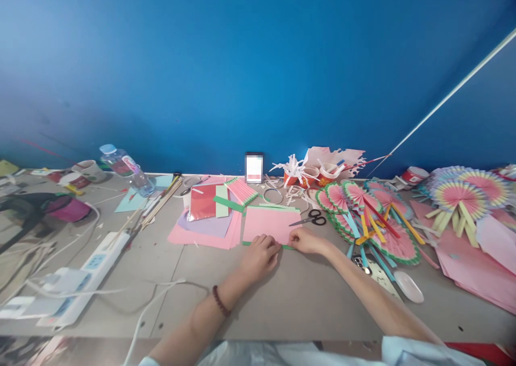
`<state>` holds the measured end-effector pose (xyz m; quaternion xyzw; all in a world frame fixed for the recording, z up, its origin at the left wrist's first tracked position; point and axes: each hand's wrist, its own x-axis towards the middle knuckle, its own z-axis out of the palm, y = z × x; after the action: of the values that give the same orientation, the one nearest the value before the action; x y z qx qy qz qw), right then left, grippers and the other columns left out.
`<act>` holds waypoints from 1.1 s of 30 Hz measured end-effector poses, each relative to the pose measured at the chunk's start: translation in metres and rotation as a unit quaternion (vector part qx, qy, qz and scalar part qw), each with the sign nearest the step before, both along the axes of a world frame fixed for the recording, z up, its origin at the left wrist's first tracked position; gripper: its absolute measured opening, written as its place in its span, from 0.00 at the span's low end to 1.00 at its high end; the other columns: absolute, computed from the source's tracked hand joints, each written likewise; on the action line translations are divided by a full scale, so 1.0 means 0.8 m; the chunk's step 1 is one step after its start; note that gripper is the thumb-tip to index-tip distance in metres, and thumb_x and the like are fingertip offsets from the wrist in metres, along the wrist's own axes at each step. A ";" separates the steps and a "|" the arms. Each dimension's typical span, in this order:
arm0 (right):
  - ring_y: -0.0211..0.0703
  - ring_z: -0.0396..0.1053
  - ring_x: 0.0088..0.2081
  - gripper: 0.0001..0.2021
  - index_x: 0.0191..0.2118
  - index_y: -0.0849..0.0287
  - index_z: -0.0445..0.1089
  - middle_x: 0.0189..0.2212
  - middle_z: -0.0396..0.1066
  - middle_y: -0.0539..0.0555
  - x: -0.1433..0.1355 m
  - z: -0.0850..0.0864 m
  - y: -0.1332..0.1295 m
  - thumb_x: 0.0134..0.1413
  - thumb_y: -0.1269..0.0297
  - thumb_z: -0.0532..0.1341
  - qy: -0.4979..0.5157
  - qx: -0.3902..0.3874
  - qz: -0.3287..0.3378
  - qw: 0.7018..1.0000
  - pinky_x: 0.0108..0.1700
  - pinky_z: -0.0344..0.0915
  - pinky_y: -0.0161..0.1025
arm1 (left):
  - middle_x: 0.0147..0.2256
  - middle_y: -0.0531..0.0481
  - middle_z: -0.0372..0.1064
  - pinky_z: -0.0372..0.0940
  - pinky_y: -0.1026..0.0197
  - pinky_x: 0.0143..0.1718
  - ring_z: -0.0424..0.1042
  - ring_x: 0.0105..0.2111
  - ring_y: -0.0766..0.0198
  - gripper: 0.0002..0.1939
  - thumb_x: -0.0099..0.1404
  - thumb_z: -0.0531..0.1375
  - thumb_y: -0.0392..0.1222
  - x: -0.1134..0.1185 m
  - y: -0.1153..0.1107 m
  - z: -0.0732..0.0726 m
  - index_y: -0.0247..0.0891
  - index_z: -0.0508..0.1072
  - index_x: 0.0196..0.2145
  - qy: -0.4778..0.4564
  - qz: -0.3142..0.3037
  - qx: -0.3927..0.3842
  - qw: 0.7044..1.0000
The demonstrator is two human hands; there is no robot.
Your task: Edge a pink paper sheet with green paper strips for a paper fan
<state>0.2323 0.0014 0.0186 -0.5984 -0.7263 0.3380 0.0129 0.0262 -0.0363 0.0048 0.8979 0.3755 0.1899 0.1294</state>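
A pink paper sheet [269, 222] with green along its near and far edges lies flat on the table in front of me. At its near edge, my left hand [261, 254] is closed, fingers curled down on the green border. My right hand [305, 241] pinches that same border near the right corner. Black-handled scissors [308, 220] rest just beyond my right hand, with the blades over the sheet's right side. Left of the sheet lie a pleated pink-and-green paper [242, 191] and a red packet [201, 202] on pink and purple sheets.
Several pleated paper fans [397, 241] lie at right, near a white mouse [408, 287] and a phone [379, 277]. Paper cups [328, 175] with scraps stand at the back. A power strip [94, 264], cables, wooden sticks [163, 202] and a tilted bottle [129, 167] occupy the left.
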 end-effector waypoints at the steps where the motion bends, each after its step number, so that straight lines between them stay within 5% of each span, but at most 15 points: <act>1: 0.36 0.63 0.27 0.05 0.27 0.61 0.74 0.25 0.73 0.52 0.000 -0.001 0.000 0.46 0.70 0.60 0.000 0.002 0.000 1.000 0.28 0.54 0.31 | 0.36 0.48 0.65 0.59 0.58 0.40 0.62 0.39 0.60 0.13 0.62 0.54 0.33 0.000 0.000 -0.001 0.41 0.69 0.44 -0.001 0.002 -0.002 1.000; 18: 0.36 0.64 0.26 0.06 0.27 0.61 0.74 0.24 0.73 0.51 -0.003 0.004 0.000 0.46 0.70 0.59 -0.013 0.003 -0.002 1.000 0.27 0.53 0.30 | 0.37 0.47 0.65 0.60 0.56 0.40 0.62 0.40 0.58 0.15 0.62 0.54 0.34 0.002 -0.002 0.001 0.43 0.69 0.46 0.023 -0.004 0.030 0.999; 28: 0.36 0.64 0.26 0.06 0.26 0.62 0.74 0.23 0.72 0.51 -0.005 0.008 0.000 0.46 0.70 0.59 -0.013 0.003 0.006 1.000 0.27 0.53 0.30 | 0.37 0.47 0.68 0.63 0.57 0.39 0.66 0.38 0.60 0.17 0.61 0.52 0.30 -0.001 0.004 -0.007 0.40 0.69 0.47 -0.068 0.032 -0.008 0.997; 33: 0.37 0.65 0.27 0.06 0.26 0.61 0.74 0.24 0.72 0.52 -0.006 0.010 0.000 0.46 0.70 0.59 -0.015 0.006 -0.001 1.000 0.27 0.54 0.31 | 0.37 0.47 0.66 0.61 0.57 0.39 0.64 0.39 0.59 0.17 0.62 0.52 0.32 0.000 0.001 -0.003 0.42 0.69 0.48 -0.024 0.012 0.002 1.000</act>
<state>0.2278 0.0010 0.0262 -0.6037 -0.7281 0.3247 0.0063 0.0262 -0.0354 0.0026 0.8886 0.3829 0.2138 0.1345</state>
